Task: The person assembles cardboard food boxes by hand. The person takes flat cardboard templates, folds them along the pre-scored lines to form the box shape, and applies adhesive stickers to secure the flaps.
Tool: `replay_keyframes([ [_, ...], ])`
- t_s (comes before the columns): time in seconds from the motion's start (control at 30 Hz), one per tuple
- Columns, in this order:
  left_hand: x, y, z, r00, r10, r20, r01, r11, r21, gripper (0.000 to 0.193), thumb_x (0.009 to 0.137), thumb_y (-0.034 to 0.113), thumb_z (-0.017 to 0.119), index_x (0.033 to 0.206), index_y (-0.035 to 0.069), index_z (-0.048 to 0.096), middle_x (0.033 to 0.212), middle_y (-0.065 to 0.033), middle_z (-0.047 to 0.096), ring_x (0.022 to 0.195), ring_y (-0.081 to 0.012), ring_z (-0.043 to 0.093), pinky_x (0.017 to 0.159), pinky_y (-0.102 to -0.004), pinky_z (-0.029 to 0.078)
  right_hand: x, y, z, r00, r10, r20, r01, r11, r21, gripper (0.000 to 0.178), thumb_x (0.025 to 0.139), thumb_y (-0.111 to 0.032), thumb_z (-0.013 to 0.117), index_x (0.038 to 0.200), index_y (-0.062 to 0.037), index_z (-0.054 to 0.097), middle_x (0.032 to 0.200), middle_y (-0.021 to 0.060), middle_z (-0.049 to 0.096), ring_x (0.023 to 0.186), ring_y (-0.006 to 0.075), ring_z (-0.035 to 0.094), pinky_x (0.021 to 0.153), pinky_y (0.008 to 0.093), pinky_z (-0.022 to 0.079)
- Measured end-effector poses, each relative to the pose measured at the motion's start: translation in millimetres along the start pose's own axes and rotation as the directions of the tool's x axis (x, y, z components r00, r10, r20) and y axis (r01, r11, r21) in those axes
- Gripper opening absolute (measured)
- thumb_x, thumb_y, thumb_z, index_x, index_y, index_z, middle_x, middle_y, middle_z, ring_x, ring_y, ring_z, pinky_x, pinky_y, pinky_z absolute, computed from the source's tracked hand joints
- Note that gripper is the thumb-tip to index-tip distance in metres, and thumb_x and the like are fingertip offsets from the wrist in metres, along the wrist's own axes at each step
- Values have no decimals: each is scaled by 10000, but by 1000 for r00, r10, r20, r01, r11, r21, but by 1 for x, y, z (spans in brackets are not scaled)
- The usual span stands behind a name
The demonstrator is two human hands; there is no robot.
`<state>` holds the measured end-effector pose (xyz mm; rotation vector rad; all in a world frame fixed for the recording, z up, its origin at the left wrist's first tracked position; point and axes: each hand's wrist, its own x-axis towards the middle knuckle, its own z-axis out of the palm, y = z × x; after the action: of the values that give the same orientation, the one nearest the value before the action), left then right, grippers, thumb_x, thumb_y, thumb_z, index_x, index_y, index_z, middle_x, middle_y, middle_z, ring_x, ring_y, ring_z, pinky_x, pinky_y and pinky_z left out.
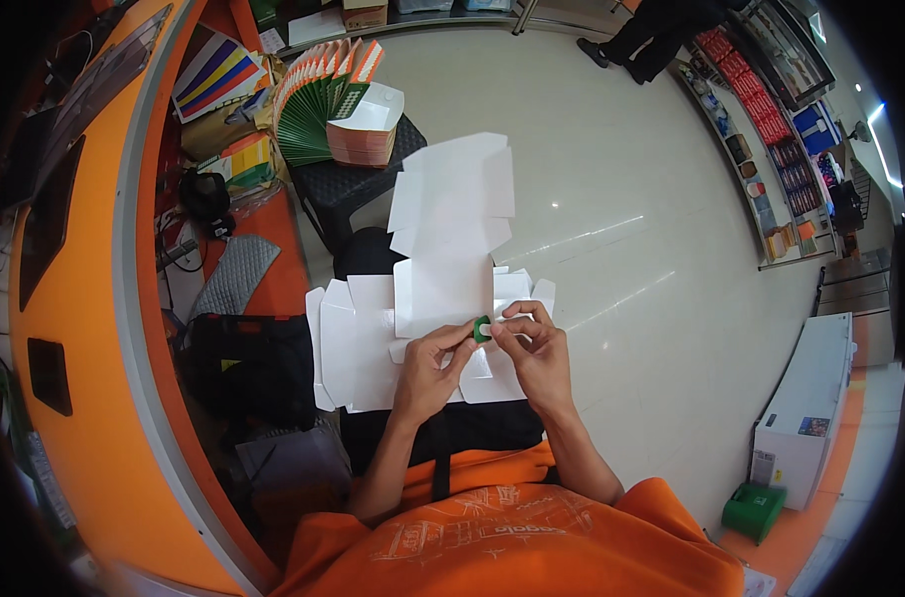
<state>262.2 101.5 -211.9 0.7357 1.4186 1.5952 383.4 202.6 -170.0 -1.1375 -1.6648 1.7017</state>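
An unfolded white cardboard box blank [452, 199] lies across my lap, its long panel stretching away from me. More white flat cardboard [363, 328] lies under it, with flaps at both sides. My left hand [432, 370] pinches the near edge of the upper blank, where a small green piece [482, 328] with a whitish middle shows. Whether that piece is a folded corner of the blank or a separate part, I cannot tell. Fingers of my right hand [537, 358] close on the same green piece from the right, the thumb and index meeting there.
Ahead to the left, a black stool [343, 184] carries a fanned stack of green, orange and white cartons [318, 109]. An orange counter [124, 298] runs along my left, with a black bag [248, 368] beside it. Shelves [751, 149] and a white chest [805, 398] stand right. A person stands far off.
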Motion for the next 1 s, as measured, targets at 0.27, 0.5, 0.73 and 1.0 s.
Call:
replay_keyframes([
  [0.27,0,0,-8,990,-120,69,131,974,-186,294,949,1,627,1240,-41,643,1075,-111,692,926,-101,618,854,-232,520,1,-3,-6,997,-23,79,23,1000,4,99,890,-47,701,915,31,755,1109,46,533,892,131,609,779,276,519],
  [0.5,-2,7,-2,995,-78,56,88,977,-197,279,954,3,621,1229,-11,667,951,-72,674,831,-99,575,752,-240,477,2,-13,-8,992,-18,122,27,997,-74,95,888,-42,697,913,27,757,1098,52,536,917,141,618,784,282,532],
  [0.73,-5,13,-3,995,-69,74,79,986,-147,259,947,-14,621,1200,-34,676,992,-93,684,868,-111,586,787,-250,479,-3,-25,-6,986,-34,163,47,996,-78,78,876,-19,702,891,34,756,1097,55,553,850,140,632,803,289,546],
  [1.0,-8,12,5,997,-69,40,79,922,-379,227,947,-18,620,1160,-75,678,1126,-128,657,954,-148,623,836,-269,517,-8,-26,-2,974,-191,121,214,951,-222,69,840,25,715,892,50,752,1058,79,622,765,113,608,781,275,539],
])
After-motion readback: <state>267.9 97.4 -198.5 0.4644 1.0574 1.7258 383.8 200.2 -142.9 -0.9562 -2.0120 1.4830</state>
